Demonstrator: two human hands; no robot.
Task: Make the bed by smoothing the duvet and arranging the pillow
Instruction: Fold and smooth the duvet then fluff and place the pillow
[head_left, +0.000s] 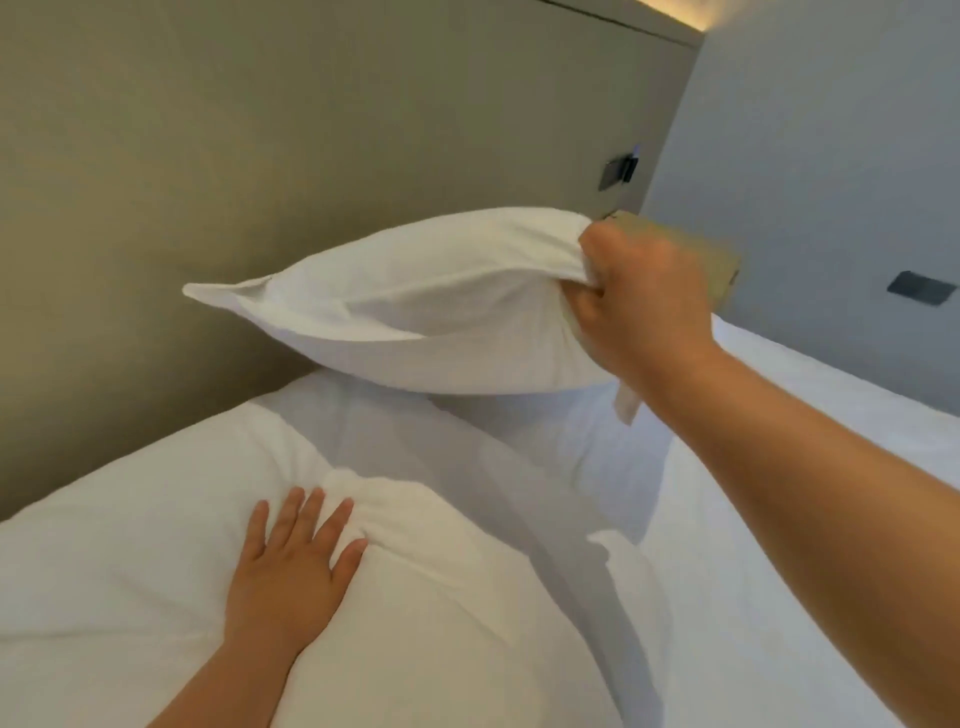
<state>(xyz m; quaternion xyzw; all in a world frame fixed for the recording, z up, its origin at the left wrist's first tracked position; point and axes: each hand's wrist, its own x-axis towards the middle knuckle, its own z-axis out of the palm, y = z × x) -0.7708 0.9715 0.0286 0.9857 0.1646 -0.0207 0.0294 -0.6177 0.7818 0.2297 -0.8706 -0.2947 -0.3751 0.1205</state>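
A white bed (810, 545) runs up to an olive-grey padded headboard wall (260, 156) on the far left, with a paler grey wall (831, 130) meeting it at the far right corner.

The right hand (641, 291) is clenched in a fist around one bunched corner of a white pillow (405, 306), holding it in the air in front of the headboard wall, clear of the bedding below. The pillow stretches left from the fist, roughly level, its far left corner tapering to a flat point. The case is plain white and softly creased, gathered into tight folds where the fingers grip it, and a small fabric tag (627, 405) dangles beneath the wrist.

The left hand (291, 566) lies flat in the near left, fingers spread and released, palm pressing on a second pillow (156, 561) that rests on the bed. The cloth puckers into a small ridge just at the fingertips. This hand is well apart from the raised pillow, which hangs further off and to the right of it.

To the right of the second pillow the white duvet (753, 623) spreads out, fairly smooth, with a loose fold near the middle. Dark switch plates (615, 171) sit on the headboard wall, another dark plate (920, 288) on the grey wall, and a tan box-like edge (722, 262) shows just behind the right hand.
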